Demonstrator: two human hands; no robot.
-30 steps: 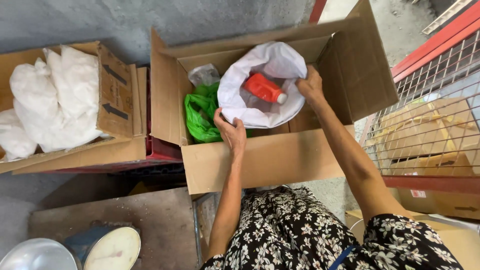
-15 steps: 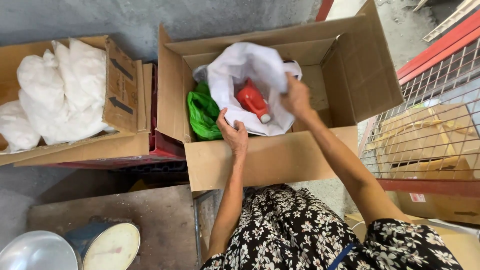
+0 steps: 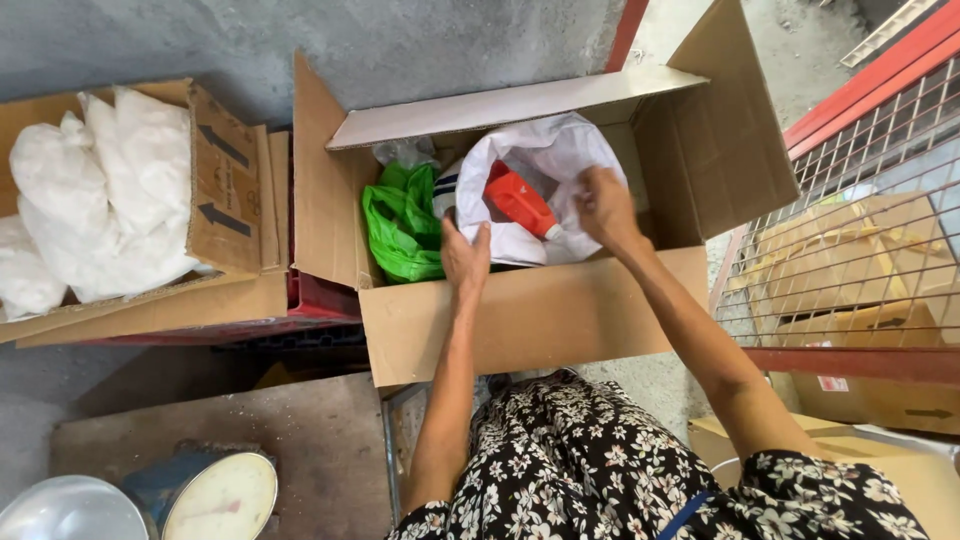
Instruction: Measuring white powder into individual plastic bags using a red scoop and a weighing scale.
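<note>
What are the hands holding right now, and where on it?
Both hands grip the white plastic bag at its open edge: left hand on the near-left rim, right hand on the right rim. A red bottle lies inside.

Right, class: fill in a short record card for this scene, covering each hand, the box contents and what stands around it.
left hand: grips the near edge of the white plastic bag
right hand: holds the bag's right edge
in bag: red bottle
beside bag: green plastic bag
container: open cardboard box
left of it: second box of white bags
right: wire mesh cage
</note>
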